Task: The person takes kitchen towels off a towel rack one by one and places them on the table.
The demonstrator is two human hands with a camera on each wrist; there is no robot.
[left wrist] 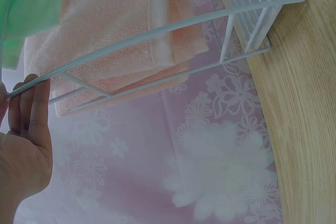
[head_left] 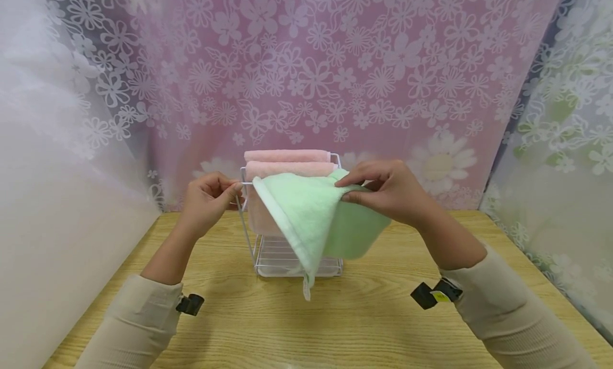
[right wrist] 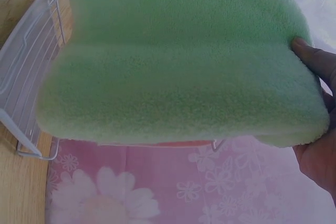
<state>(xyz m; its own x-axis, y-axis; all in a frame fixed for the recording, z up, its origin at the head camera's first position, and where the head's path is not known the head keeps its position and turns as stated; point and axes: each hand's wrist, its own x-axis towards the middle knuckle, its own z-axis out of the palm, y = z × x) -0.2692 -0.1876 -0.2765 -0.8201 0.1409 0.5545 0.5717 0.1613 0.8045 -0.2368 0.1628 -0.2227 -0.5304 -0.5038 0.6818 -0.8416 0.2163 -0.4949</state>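
Note:
A green towel (head_left: 306, 204) with a pale hem hangs in front of a white wire rack (head_left: 246, 225), its lower corner and loop pointing down. My right hand (head_left: 390, 191) pinches the towel near its upper right, thumb below and fingers above. At the rack's upper left corner, my left hand (head_left: 208, 201) grips the wire between thumb and fingers. Two pink towels (head_left: 289, 164) drape over the rack's bars behind the green one. In the right wrist view the green towel (right wrist: 189, 77) covers most of the rack.
The rack's base holds a white tray (head_left: 273, 270) and stands on a wood-grain table (head_left: 383, 305). A pink floral curtain (head_left: 311, 66) hangs close behind, with pale sheets at both sides. Black wrist cameras sit on both sleeves.

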